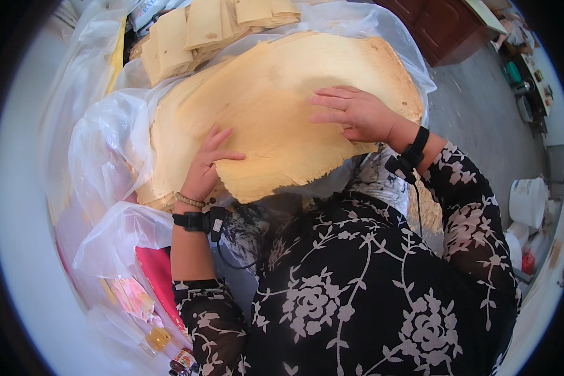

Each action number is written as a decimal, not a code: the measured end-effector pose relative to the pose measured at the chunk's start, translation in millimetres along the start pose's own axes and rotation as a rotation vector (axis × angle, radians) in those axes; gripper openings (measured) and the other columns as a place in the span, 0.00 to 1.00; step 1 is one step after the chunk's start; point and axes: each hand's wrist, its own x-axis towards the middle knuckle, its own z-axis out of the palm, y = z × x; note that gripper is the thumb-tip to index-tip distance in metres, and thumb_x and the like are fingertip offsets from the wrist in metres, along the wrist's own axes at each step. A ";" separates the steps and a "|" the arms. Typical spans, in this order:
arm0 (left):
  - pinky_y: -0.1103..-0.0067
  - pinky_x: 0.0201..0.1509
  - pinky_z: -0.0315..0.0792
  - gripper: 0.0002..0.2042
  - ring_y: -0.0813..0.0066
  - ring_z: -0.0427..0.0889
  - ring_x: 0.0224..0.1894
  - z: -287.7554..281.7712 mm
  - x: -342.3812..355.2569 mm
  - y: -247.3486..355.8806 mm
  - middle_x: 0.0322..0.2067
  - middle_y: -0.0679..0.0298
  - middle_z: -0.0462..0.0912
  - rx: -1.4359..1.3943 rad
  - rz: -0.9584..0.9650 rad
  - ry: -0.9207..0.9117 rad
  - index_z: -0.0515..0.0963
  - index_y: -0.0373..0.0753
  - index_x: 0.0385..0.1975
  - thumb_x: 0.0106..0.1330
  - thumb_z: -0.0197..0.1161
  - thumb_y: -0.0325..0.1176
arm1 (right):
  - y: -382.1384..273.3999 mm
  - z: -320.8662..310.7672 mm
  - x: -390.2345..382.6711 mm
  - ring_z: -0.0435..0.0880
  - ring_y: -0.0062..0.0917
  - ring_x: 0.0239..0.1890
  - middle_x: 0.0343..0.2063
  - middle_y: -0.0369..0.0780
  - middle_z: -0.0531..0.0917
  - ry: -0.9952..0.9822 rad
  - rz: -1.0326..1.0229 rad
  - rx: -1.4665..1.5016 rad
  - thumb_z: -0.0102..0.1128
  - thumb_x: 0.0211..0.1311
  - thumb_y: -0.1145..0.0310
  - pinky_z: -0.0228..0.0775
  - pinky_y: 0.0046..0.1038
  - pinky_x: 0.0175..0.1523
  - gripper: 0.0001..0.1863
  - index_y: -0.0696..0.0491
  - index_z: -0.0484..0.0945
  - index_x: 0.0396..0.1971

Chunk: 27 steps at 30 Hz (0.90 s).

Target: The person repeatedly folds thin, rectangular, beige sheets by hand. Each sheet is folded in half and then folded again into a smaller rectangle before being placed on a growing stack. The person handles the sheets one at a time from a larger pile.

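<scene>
A thin, tan-yellow sheet [276, 163] with a ragged near edge lies over a broad pile of similar pale sheets [363, 59]; its material I cannot make out for certain. At its near left corner rests my left hand [203, 164], thumb and fingers spread apart across the sheet's edge. My right hand [357, 114] lies palm down on the right part of the same sheet, fingers stretched out toward the left. Neither hand's fingers are closed around anything. The near edge of the sheet hangs over toward my lap.
Clear plastic film [109, 128] surrounds the pile. Smaller stacked tan pieces [200, 31] sit beyond it. A dark red cabinet [442, 28] stands at the far right, a white bucket [527, 202] on the right. A small bottle [183, 360] is at the lower left.
</scene>
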 end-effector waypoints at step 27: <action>0.73 0.51 0.78 0.22 0.66 0.88 0.46 24.7 -28.9 33.6 0.44 0.53 0.91 -0.262 -0.515 0.567 0.84 0.28 0.50 0.72 0.69 0.44 | -18.3 38.4 52.2 0.88 0.40 0.37 0.34 0.44 0.90 0.147 0.597 0.886 0.73 0.64 0.54 0.78 0.36 0.46 0.19 0.54 0.88 0.43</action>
